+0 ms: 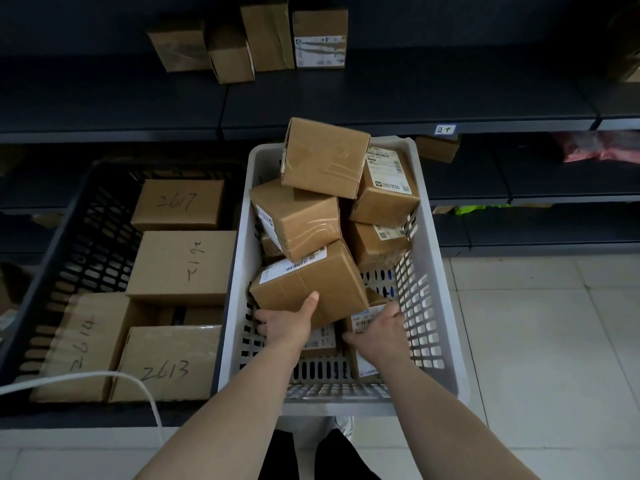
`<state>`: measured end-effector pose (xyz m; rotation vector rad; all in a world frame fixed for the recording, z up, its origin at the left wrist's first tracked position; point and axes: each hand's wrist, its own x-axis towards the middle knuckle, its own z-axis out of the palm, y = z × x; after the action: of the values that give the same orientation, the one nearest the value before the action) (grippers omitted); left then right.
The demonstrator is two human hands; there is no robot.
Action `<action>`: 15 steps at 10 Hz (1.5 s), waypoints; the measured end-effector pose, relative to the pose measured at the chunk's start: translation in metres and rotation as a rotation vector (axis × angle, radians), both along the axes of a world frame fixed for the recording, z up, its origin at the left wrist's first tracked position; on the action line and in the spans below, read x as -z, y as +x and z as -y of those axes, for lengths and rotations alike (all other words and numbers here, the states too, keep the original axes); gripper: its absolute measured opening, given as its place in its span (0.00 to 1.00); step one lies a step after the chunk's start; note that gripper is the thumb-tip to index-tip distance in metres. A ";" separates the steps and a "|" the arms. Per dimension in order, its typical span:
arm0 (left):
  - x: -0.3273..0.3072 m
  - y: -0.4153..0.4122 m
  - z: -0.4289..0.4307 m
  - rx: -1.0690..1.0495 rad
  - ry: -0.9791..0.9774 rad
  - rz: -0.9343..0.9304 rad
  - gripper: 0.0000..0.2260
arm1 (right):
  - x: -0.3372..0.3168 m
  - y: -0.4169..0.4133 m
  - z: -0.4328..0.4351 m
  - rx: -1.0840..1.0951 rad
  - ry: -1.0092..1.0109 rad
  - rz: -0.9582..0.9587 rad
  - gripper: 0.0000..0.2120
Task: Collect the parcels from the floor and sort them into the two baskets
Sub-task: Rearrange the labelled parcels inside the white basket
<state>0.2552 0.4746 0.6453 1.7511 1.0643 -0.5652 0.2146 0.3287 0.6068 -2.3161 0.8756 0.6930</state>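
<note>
A white basket [438, 306] in the middle holds several small cardboard parcels piled up, the top one [323, 157] tilted. My left hand [285, 323] grips the lower edge of a tilted parcel [308, 285] near the basket's front, thumb on its face. My right hand [379, 332] grips a labelled parcel [363, 318] low in the basket's front right. A black basket [86, 237] on the left holds several larger parcels with numbers handwritten on them, such as 2613 [166, 362].
Dark shelving runs behind both baskets. Several boxes [249, 43] stand on the upper shelf and one box [438, 147] on the lower shelf. A pink bag [599, 148] lies at the right. Pale floor tiles [536, 341] lie right of the white basket. A white cord [104, 375] crosses the black basket.
</note>
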 end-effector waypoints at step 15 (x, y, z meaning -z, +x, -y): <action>-0.028 0.001 -0.050 0.785 0.350 -0.045 0.27 | -0.073 0.008 0.007 -0.005 0.236 0.077 0.20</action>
<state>0.2557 0.5247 0.6728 2.4812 0.4801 -0.9336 0.2229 0.3219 0.6795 -2.1206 0.7134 0.6663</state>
